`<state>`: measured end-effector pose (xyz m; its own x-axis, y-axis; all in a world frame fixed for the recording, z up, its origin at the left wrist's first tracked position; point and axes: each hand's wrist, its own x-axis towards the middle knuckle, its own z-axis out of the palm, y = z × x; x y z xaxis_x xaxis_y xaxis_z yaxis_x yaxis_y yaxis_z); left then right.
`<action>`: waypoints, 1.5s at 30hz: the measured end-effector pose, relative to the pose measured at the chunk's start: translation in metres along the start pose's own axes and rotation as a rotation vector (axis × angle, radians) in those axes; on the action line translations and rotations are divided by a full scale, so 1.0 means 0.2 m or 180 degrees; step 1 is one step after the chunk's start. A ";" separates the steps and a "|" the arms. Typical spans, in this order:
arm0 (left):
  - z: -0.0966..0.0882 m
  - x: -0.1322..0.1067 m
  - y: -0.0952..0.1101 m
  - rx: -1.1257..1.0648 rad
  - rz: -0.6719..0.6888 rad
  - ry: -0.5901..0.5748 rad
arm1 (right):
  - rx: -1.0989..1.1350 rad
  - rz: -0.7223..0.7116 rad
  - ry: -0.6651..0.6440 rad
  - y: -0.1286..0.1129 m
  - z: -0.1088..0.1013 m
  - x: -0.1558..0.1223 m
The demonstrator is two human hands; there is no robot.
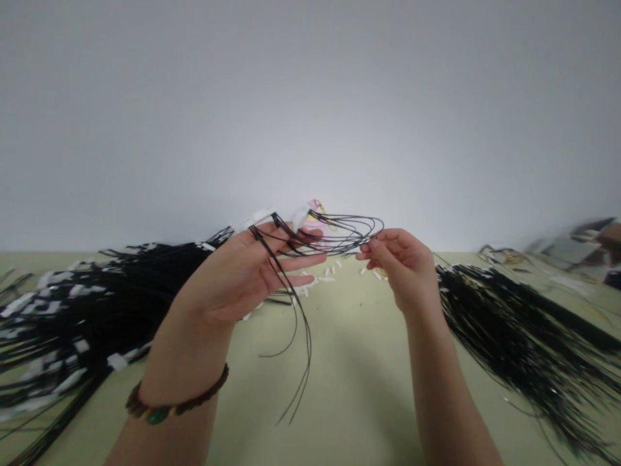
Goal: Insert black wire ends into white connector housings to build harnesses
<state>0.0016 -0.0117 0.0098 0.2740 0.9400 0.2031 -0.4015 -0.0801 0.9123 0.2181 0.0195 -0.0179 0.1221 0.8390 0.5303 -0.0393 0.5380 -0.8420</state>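
Wires (334, 241) thread through spread left hand (252, 275); right hand (402, 262) pinches their loop.

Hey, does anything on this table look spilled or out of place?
Small white pieces lie scattered loose on the table, just beyond the left hand and right hand, like a spill. Both hands hold black wires that loop untidily. Nothing looks damaged.

Black wires (334, 236), white connectors (301, 217), pale green table (359, 362), brown bracelet (179, 404).

free: table middle (359, 375) | blocked: left wire heap (82, 304), right wire heap (524, 323)
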 end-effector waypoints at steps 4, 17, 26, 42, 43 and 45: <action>0.01 0.01 0.00 -0.0196 -0.0149 -0.0029 | 0.0096 0.0173 0.0012 0.00 0.00 0.00; 0.08 0.08 -0.08 -0.0605 0.0491 0.0597 | -0.0985 -0.1062 0.0071 -0.08 0.17 -0.16; 0.06 0.10 -0.16 -0.0035 0.0567 0.0353 | -0.1076 -0.1242 -0.0921 -0.04 0.26 -0.17; 0.02 0.12 -0.14 -0.0003 0.0822 0.0871 | 0.0339 0.0301 -0.1784 -0.15 0.04 -0.14; 0.01 0.13 -0.14 -0.0067 0.0861 0.0873 | 0.0640 0.0273 -0.1889 -0.16 0.00 -0.14; -0.01 0.14 -0.13 -0.0195 0.0837 0.0904 | 0.1392 0.0063 -0.2115 -0.17 -0.08 -0.14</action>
<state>0.0167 0.0170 -0.0089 -0.0944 0.9451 0.3129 -0.4796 -0.3186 0.8176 0.2328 -0.0228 -0.0057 -0.4944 0.6479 0.5795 -0.4379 0.3902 -0.8099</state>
